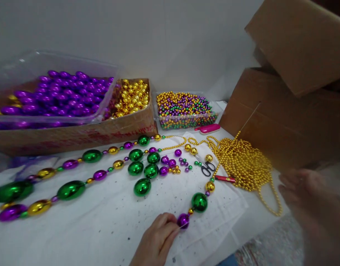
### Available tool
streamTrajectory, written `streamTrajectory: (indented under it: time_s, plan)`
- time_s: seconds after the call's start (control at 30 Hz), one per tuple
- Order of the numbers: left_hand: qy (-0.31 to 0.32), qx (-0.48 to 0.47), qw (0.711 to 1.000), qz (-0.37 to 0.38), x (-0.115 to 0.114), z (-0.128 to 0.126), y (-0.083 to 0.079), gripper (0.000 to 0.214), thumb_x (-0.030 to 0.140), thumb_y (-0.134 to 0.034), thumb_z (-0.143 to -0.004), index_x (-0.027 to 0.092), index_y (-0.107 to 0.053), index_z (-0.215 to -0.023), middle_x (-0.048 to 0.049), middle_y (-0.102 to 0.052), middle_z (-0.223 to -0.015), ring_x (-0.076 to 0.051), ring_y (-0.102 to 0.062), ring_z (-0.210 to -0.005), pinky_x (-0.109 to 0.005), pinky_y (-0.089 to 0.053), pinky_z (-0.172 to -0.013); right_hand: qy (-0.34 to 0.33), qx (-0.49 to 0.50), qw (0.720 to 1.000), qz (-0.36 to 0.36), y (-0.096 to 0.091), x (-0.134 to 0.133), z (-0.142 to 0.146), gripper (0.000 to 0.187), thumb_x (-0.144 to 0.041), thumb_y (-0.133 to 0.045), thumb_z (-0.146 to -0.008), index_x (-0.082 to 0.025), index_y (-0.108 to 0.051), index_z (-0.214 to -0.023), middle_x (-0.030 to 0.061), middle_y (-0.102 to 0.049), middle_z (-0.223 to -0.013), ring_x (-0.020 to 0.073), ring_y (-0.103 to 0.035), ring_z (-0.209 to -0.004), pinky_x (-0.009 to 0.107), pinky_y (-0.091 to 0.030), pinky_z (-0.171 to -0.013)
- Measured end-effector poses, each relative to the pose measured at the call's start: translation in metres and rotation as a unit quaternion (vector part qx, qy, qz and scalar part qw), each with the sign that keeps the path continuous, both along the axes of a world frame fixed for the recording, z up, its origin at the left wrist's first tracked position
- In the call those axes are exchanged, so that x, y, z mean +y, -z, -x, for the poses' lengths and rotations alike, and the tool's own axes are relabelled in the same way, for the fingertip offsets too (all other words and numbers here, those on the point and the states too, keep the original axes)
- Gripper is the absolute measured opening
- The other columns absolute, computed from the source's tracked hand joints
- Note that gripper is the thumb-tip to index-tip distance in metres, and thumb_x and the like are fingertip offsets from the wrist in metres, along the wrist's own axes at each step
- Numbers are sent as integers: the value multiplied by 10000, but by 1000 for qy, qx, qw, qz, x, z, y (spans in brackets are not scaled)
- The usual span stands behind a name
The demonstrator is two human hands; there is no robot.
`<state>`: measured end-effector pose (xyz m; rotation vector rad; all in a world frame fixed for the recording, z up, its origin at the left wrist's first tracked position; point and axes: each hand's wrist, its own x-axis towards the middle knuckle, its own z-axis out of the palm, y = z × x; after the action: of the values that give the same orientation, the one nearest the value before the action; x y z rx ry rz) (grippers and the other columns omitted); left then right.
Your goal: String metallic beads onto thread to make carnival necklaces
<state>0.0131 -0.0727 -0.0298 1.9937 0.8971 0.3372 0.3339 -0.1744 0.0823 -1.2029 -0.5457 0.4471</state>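
My left hand [159, 238] pinches the end of a bead string beside a shiny purple bead [183, 221]. From there the strand runs up through a small gold bead, a large green bead [199, 202] and a gold bead [210, 186] to a thin gold bead chain [216, 166]. That chain leads toward a heaped coil of gold beads [242, 162]. At the right my right hand [303, 188] is smeared by motion, in front of the cardboard box, and its fingers do not show clearly. Loose green beads [142, 187] and purple beads [163, 170] lie at mid-table.
A long strung necklace [71, 190] lies at left. Behind it stand a clear tub [103, 111] of purple beads, a carton [75, 135] and a bin of small mixed beads [183, 109]. Scissors [208, 169], a red lighter [224, 179] and a pink tool [209, 128] lie near the coil. Cardboard boxes [258, 99] stand right.
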Motion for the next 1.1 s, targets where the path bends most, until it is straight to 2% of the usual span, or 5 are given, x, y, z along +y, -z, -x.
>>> streamTrajectory:
  time_s: [0.3,0.43,0.57,0.83,1.1]
  plan:
    - [-35,-74,997,-6,9,-14,-37,241,329,-542,-843,298,-664,-1048,-49,-648,-1098,-231,-589,-1024,-349,-486,-899,-105,43,991,66,19,20,43,117,-308,-713,-747,-199,-670,-746,13,-542,-679,107,-440,-589,197,-362,-470]
    - [-33,-201,965,164,2,-64,-68,428,309,-564,-840,291,-512,-1265,-67,-576,-1239,-209,-536,-1120,-359,-444,-954,-250,116,958,79,18,31,88,156,-337,-674,-783,-186,-667,-741,-3,-553,-587,70,-355,-453,186,-250,-389]
    - [-2,-249,922,295,4,-84,-75,298,287,-605,-808,195,-619,-1092,-40,-654,-849,-147,-604,-786,-260,-495,-708,-229,145,960,63,18,40,96,164,-333,-686,-770,-171,-665,-778,16,-626,-634,53,-352,-411,177,-209,-361]
    - [-87,-242,881,397,21,-32,-53,238,372,-641,-754,143,-605,-695,79,-372,-462,-44,-315,-384,-174,-339,-402,-175,105,976,68,37,43,76,151,-306,-688,-770,-159,-655,-761,19,-624,-728,14,-250,-397,188,-129,-356]
    - [-114,-123,944,285,35,23,-41,224,353,-680,-717,149,-631,-640,-3,-610,-628,-111,-525,-586,-195,-400,-544,-129,61,987,71,37,28,59,141,-307,-732,-721,-184,-678,-763,-45,-421,-487,52,-274,-412,187,-154,-355]
